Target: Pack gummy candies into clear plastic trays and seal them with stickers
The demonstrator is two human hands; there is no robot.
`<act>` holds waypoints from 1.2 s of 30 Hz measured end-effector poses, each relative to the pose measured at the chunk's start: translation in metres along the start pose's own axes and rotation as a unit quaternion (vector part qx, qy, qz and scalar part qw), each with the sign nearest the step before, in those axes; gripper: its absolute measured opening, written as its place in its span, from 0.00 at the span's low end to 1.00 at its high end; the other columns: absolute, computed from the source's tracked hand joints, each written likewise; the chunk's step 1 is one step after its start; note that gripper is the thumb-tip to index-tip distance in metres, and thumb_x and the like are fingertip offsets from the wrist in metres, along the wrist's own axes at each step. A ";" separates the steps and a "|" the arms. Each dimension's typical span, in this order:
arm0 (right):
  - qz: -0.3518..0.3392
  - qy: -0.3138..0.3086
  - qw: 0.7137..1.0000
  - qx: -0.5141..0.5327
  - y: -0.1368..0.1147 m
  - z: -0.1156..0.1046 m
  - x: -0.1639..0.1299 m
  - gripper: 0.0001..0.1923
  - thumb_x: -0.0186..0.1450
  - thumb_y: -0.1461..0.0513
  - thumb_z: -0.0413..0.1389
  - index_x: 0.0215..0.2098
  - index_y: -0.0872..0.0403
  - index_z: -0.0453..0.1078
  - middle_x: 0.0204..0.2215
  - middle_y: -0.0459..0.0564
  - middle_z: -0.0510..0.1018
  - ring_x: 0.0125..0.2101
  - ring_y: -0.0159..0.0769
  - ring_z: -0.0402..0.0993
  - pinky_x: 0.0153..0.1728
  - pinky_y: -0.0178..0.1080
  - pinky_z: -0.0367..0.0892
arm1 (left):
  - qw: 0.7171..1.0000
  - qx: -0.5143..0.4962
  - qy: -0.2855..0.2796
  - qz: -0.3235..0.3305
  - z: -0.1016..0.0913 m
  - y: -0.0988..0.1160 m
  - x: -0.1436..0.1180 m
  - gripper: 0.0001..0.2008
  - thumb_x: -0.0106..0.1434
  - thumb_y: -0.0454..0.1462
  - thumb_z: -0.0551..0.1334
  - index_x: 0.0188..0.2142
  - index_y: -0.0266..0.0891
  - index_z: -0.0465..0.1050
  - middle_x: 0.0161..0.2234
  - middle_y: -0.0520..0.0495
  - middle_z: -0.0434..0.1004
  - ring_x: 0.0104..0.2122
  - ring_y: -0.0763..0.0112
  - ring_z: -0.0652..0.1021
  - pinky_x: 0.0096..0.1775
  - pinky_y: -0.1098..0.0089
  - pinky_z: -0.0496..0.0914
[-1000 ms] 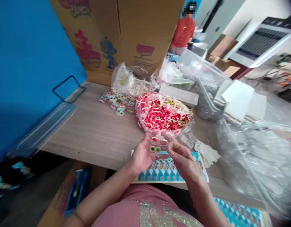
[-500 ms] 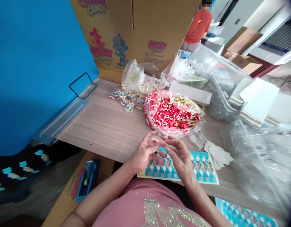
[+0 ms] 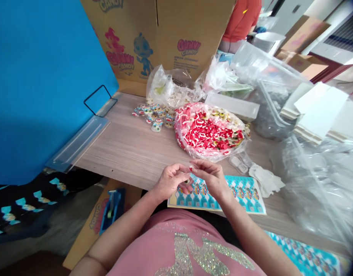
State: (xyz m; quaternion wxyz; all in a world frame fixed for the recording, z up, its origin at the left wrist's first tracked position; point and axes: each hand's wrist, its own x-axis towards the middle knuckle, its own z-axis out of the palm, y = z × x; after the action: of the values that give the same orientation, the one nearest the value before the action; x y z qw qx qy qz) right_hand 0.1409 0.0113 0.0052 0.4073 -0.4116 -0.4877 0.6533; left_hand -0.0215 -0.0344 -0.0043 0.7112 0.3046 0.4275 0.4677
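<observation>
Over the front edge of the table my two hands meet. My left hand point(image 3: 171, 181) is closed around a small clear plastic case, mostly hidden by the fingers; a round eye-like candy point(image 3: 187, 181) shows by its fingertips. Thumb and fingers of my right hand point(image 3: 211, 177) pinch a small red-and-white gummy candy point(image 3: 191, 168) close to the left fingers. Beneath both hands lies a sheet of blue printed stickers point(image 3: 242, 193). Just beyond them is a clear bag point(image 3: 213, 132) of red-and-white gummies, with yellowish eye-like candies along its far side.
Filled cases point(image 3: 157, 124) lie in a pile at the far left of the bag. An empty clear case point(image 3: 239, 163) and a white glove point(image 3: 265, 180) sit to the right. Large plastic bags point(image 3: 314, 188) bulge at the right. A carton point(image 3: 165, 42) stands behind. A person in red point(image 3: 242, 21) is beyond.
My right hand has closed from spread fingers into a pinch on the red-and-white gummy candy. The clear case has tipped and is now more hidden by the left fingers. The view has shifted slightly.
</observation>
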 end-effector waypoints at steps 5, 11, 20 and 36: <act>-0.041 0.017 0.999 -0.010 -0.003 0.007 0.013 0.12 0.54 0.60 0.67 0.38 0.50 0.79 0.27 0.43 0.80 0.27 0.29 0.73 0.31 0.35 0.69 | 0.999 -0.030 -0.027 -0.008 -0.005 0.017 0.005 0.14 0.54 0.39 0.70 0.37 0.34 0.72 0.28 0.43 0.81 0.23 0.64 0.81 0.24 0.69 0.74; -0.047 -0.093 0.993 -0.045 -0.001 0.014 0.026 0.17 0.59 0.58 0.64 0.47 0.47 0.77 0.23 0.39 0.74 0.25 0.28 0.69 0.30 0.35 0.67 | 1.000 0.015 0.020 0.003 -0.019 0.020 0.003 0.13 0.54 0.37 0.70 0.37 0.33 0.74 0.27 0.43 0.81 0.21 0.65 0.81 0.23 0.70 0.74; -0.151 -0.101 0.894 -0.410 -0.002 0.000 0.029 0.14 0.66 0.58 0.57 0.48 0.50 0.77 0.36 0.50 0.79 0.34 0.35 0.73 0.38 0.40 0.66 | 0.994 -0.036 0.096 0.042 -0.049 0.028 -0.010 0.15 0.52 0.38 0.73 0.36 0.34 0.73 0.29 0.43 0.82 0.24 0.63 0.82 0.30 0.65 0.77; -0.119 -0.136 0.766 -0.617 0.032 0.011 0.014 0.12 0.69 0.65 0.50 0.36 0.52 0.76 0.36 0.52 0.75 0.35 0.36 0.73 0.34 0.36 0.62 | 0.987 -0.134 0.080 0.050 -0.043 0.009 -0.015 0.14 0.53 0.37 0.73 0.34 0.34 0.73 0.30 0.43 0.83 0.28 0.62 0.83 0.39 0.61 0.76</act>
State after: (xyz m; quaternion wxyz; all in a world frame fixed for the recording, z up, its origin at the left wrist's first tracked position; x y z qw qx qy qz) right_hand 0.1222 0.0151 -0.0255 0.0697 -0.4191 -0.8812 0.2072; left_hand -0.0662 -0.0432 -0.0111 0.6847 0.1893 0.4012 0.5783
